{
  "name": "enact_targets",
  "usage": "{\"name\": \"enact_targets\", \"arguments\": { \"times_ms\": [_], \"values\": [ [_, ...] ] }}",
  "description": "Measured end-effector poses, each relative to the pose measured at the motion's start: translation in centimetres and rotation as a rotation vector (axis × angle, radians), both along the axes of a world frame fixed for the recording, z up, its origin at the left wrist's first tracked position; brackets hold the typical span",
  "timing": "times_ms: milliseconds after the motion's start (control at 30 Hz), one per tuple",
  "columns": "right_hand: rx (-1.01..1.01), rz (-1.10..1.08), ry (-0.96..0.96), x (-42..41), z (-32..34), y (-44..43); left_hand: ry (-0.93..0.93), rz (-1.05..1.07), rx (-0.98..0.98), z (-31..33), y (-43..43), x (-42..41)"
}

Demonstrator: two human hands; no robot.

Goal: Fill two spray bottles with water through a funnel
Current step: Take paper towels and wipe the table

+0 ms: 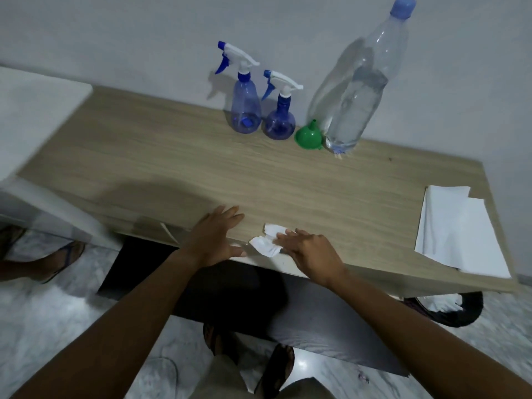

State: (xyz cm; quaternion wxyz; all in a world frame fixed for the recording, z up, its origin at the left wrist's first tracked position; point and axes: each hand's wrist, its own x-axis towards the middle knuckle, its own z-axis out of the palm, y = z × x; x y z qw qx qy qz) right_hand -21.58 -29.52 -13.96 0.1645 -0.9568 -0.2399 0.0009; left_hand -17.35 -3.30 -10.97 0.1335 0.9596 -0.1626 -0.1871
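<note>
Two blue spray bottles with white trigger heads stand by the wall, a taller one [245,110] on the left and a rounder one [279,118] beside it. A green funnel [308,136] lies mouth-down to their right, next to a big clear water bottle [355,105] with a blue cap. My left hand [214,239] lies flat with spread fingers at the front edge of the wooden table [172,156]. With straight fingers, my right hand [306,251] presses on a small crumpled white paper [266,243] at that same edge.
A folded white cloth or paper towel [457,228] lies at the table's right end. A white surface [31,110] adjoins the table on the left. Another person's sandalled foot [57,262] is on the floor at left. A dark basket [449,309] sits below right.
</note>
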Motion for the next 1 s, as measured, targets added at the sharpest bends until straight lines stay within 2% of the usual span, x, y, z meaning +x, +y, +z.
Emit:
{"name": "enact_targets", "arguments": {
  "times_ms": [67,200,400,600,767,1000],
  "values": [
    [0.17,-0.054,0.131,1.5,1.8,0.6,-0.007,0.016,-0.001,0.2,1.1,0.8],
    [0.331,-0.136,0.108,6.8,4.8,3.4,-0.003,0.049,-0.005,0.8,3.1,3.3],
    [0.313,-0.331,0.01,17.2,5.1,8.7,0.002,0.112,0.012,0.7,5.8,7.0],
    [0.239,-0.373,0.001,23.8,4.0,12.5,0.042,0.086,-0.024,-0.3,7.5,7.6],
    [0.056,-0.294,0.085,24.3,1.3,13.3,0.026,0.066,-0.045,-0.4,8.1,7.7],
    [0.002,-0.168,0.138,20.2,-0.3,10.0,0.009,0.051,-0.056,-0.6,8.5,7.6]
  ]
}}
